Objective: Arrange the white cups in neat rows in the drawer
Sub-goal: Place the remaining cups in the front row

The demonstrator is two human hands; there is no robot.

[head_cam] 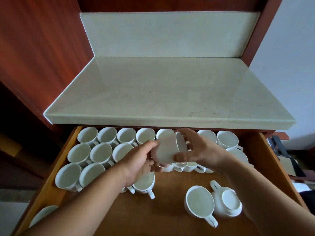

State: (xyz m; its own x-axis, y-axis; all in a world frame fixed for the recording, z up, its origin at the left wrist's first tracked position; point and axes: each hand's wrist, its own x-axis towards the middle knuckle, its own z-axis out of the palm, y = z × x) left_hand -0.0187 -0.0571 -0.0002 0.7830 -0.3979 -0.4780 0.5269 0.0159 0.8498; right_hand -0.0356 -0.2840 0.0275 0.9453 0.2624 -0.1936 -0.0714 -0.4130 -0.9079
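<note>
Cup (171, 148) held tilted above drawer (51, 189) | left hand (142, 163), right hand (202, 149) fingers clamped on it | likely stiff, glazed-slippery, breakable; best gripped by wall or handle

No legible txt or labels anywhere.

Cups in rows inside the open drawer (190, 218), under the countertop (162, 92).
Rows of cups (95, 150) fill the back and left; two loose cups (213, 203) sit front right, one upturned.
</note>
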